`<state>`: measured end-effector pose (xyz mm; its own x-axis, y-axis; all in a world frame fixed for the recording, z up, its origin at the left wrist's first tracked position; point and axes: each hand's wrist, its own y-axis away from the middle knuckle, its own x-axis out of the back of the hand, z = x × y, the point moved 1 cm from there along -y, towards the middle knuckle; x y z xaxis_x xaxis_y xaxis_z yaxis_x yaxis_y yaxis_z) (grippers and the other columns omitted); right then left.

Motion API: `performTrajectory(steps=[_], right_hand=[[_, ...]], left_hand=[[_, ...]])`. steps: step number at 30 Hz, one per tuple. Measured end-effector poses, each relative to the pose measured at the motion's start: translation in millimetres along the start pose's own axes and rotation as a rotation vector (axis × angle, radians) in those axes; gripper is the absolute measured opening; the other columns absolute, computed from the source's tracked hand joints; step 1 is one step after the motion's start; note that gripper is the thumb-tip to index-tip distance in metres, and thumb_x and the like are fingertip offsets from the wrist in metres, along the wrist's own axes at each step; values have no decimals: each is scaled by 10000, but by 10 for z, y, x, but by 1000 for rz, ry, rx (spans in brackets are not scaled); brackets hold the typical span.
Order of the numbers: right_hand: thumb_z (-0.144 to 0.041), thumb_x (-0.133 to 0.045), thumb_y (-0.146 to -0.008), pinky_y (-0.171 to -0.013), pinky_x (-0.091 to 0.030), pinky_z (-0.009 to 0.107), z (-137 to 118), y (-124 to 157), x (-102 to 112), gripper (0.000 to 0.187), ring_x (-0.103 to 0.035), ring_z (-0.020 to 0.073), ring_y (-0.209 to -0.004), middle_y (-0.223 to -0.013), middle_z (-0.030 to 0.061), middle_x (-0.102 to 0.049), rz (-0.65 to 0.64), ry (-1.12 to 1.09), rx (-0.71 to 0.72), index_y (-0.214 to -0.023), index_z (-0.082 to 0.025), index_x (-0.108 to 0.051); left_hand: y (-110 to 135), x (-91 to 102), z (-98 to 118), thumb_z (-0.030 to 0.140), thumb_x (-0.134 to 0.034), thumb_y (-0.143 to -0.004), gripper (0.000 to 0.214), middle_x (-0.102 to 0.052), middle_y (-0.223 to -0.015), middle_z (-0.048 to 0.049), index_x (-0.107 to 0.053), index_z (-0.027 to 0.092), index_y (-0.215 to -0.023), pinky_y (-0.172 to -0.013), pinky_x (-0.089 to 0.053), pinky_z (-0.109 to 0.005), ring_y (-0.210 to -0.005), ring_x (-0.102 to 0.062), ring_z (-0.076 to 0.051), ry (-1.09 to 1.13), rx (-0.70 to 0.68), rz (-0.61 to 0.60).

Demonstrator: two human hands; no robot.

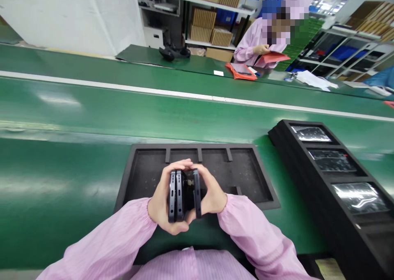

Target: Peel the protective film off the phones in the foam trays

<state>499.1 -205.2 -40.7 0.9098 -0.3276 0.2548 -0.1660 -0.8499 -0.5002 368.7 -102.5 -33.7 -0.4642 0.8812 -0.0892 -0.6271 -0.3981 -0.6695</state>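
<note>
My left hand [161,206] is closed around two dark smartphones [176,196] held upright side by side, their bottom edges with ports and speaker holes facing me. In my right hand [214,196] is another dark smartphone [197,193], gripped along its edges. A narrow gap separates it from the pair at the top, and my fingertips meet below. Both hands are above the near side of a black foam tray [264,177] with compartments, which lies on the green bench. My arms and hands cover part of that tray.
To the right stands a stack of black foam trays [303,175] holding several film-wrapped items [331,161]. A raised white-edged strip [147,90] runs across the green bench. Beyond it, a co-worker [255,37] in pink holds a red sheet-like item [273,57]. Shelves with boxes stand behind.
</note>
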Motion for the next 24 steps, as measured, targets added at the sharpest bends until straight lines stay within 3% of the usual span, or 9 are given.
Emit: performTrajectory(steps=[4, 10, 20, 24], right_hand=[[-537, -924, -499, -1085, -406, 430, -58, 2, -93, 1143, -516, 320, -1258, -1358, 137, -496, -46, 97, 96, -1448, -270, -345], [-546, -921, -502, -1116, -377, 485, -76, 30, -123, 1138, -497, 340, -1278, -1328, 141, -510, -22, -1, 111, -1449, -258, -360], [-522, -920, -529, -1106, -392, 453, -58, 100, -142, 1121, -524, 318, -1247, -1314, 136, -525, -12, -19, 134, -1461, -254, -358], [-495, -924, -534, -1108, -386, 479, -37, 63, -143, 1101, -489, 334, -1284, -1348, 136, -496, -20, 3, 114, -1452, -276, -357]], left_hand=[[8, -9, 24, 706, -814, -514, 1066, -479, -1366, -155, -397, 230, -1372, -1126, -364, -512, -1304, -468, -349, -68, -21, -48], [-2, -46, 77, 751, -834, -385, 1212, -536, -1302, -185, -390, 216, -1377, -1093, -398, -579, -1229, -541, -388, -175, -107, -68], [55, -134, 140, 792, -803, -360, 1186, -626, -1177, -159, -468, 177, -1317, -1088, -410, -564, -1155, -608, -374, -266, -115, 56], [7, -54, 82, 764, -816, -412, 1183, -586, -1254, -177, -420, 196, -1372, -1133, -330, -620, -1233, -554, -397, -192, -95, -37]])
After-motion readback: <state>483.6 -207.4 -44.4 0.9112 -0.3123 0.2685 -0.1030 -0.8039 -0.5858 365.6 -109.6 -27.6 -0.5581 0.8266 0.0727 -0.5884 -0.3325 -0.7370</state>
